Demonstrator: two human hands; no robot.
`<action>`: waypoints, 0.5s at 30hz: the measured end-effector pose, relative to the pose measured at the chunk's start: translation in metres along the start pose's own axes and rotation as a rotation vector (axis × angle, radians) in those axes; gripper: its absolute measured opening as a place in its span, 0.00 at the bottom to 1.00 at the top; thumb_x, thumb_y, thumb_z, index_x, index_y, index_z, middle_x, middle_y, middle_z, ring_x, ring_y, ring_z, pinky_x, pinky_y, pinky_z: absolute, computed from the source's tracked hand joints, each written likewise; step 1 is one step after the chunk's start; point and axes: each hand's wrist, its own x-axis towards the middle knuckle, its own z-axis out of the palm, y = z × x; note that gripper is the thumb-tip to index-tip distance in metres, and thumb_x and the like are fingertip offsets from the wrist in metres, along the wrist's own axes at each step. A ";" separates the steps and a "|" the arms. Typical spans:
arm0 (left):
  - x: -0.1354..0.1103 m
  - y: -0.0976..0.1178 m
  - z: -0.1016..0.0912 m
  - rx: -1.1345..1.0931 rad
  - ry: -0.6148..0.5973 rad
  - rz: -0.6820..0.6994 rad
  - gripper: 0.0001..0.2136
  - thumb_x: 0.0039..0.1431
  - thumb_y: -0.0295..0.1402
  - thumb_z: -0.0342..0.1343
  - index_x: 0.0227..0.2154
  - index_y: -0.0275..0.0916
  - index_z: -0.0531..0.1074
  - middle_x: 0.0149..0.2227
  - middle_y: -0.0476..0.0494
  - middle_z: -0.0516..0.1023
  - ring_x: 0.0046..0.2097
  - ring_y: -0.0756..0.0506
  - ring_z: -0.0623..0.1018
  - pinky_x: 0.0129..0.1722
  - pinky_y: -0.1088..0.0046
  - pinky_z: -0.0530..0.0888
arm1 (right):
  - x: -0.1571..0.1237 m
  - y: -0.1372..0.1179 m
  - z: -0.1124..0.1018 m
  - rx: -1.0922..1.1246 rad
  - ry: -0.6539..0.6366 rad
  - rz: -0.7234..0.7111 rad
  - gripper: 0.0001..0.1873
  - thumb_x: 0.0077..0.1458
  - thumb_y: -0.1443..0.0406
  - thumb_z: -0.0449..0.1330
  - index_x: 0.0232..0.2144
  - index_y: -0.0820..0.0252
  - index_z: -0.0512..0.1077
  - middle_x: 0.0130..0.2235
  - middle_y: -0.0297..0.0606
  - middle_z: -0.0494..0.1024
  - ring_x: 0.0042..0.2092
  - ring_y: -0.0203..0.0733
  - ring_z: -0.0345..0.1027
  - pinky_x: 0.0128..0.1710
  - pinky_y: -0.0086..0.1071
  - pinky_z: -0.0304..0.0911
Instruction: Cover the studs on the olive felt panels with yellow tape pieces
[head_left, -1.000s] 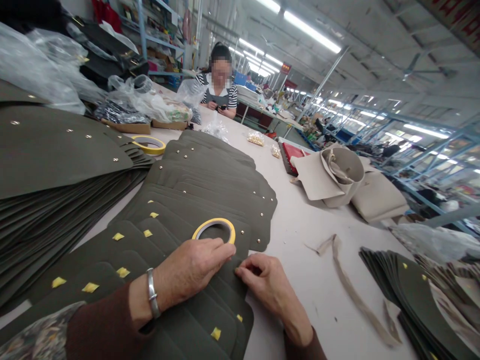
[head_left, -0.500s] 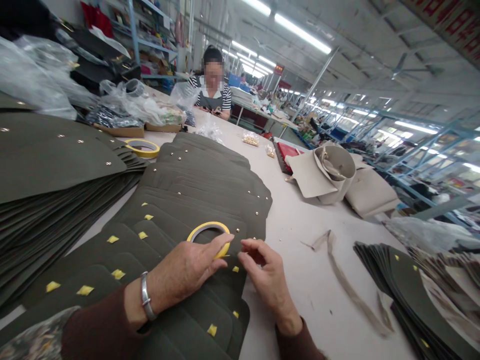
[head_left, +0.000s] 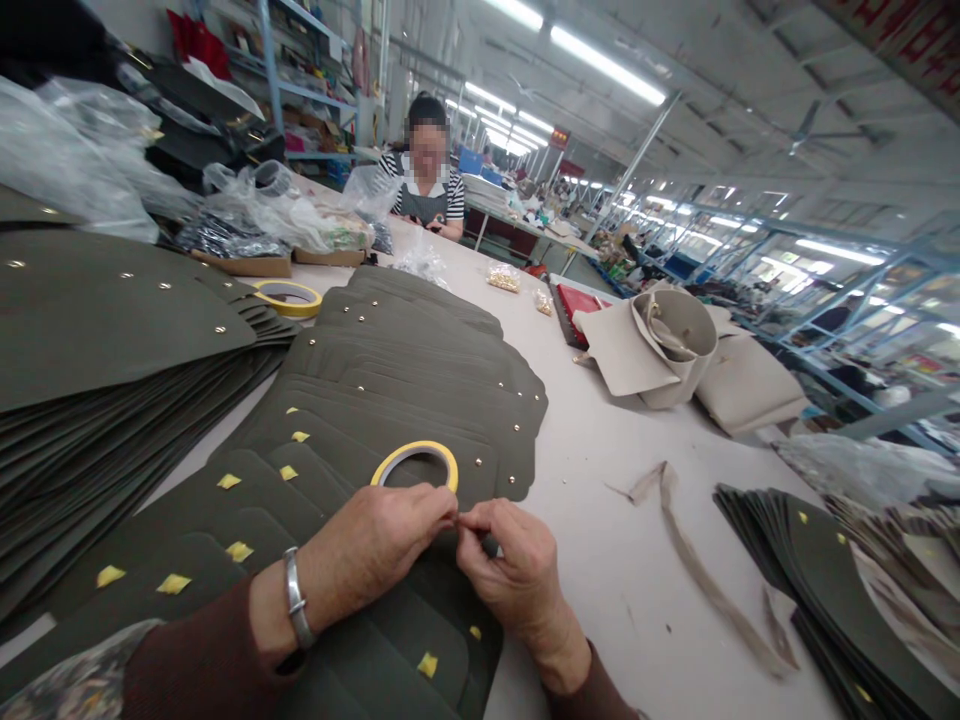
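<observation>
The left hand (head_left: 391, 538) pinches the yellow tape roll (head_left: 414, 447) over the dark green panels (head_left: 420, 360), well apart from the bench's (head_left: 585, 520) far edge. The right hand (head_left: 517, 562) has thumb and forefinger pressed together, touching the left hand. Red overhead writing (head_left: 911, 42) is too blurred to read.

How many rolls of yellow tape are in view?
2: one tape roll at your left hand, a second roll farther back beside the left panel stack. Others may be hidden.
</observation>
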 end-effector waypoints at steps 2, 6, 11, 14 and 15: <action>0.000 0.000 0.001 0.041 0.047 0.024 0.09 0.68 0.27 0.44 0.33 0.41 0.67 0.28 0.51 0.72 0.28 0.48 0.75 0.27 0.73 0.66 | 0.001 -0.005 0.001 0.052 -0.003 0.133 0.08 0.50 0.73 0.56 0.25 0.60 0.74 0.23 0.34 0.76 0.23 0.35 0.69 0.25 0.27 0.63; 0.001 0.007 0.005 0.076 0.140 0.088 0.11 0.68 0.26 0.43 0.31 0.40 0.67 0.26 0.51 0.69 0.26 0.48 0.72 0.25 0.73 0.64 | 0.005 -0.004 0.001 0.333 -0.020 0.635 0.05 0.48 0.69 0.59 0.22 0.60 0.74 0.19 0.30 0.74 0.20 0.33 0.67 0.22 0.25 0.62; 0.003 0.014 0.009 0.061 0.142 0.149 0.10 0.69 0.25 0.42 0.34 0.40 0.67 0.28 0.50 0.71 0.28 0.48 0.71 0.28 0.73 0.66 | 0.014 0.025 -0.002 0.553 0.088 0.984 0.07 0.44 0.63 0.65 0.23 0.62 0.74 0.19 0.30 0.76 0.20 0.34 0.70 0.22 0.26 0.68; 0.008 0.004 0.008 0.142 0.120 0.059 0.08 0.69 0.28 0.45 0.34 0.39 0.67 0.31 0.47 0.73 0.34 0.45 0.73 0.34 0.69 0.68 | 0.019 0.039 0.003 0.638 0.059 0.998 0.14 0.42 0.57 0.69 0.26 0.63 0.76 0.24 0.36 0.80 0.28 0.40 0.77 0.28 0.31 0.73; 0.011 0.000 0.008 0.169 0.093 0.037 0.08 0.69 0.28 0.46 0.34 0.39 0.67 0.33 0.47 0.74 0.36 0.44 0.73 0.36 0.68 0.68 | 0.022 0.043 0.007 0.653 0.057 0.988 0.15 0.42 0.56 0.69 0.27 0.63 0.77 0.26 0.38 0.81 0.30 0.41 0.78 0.31 0.32 0.74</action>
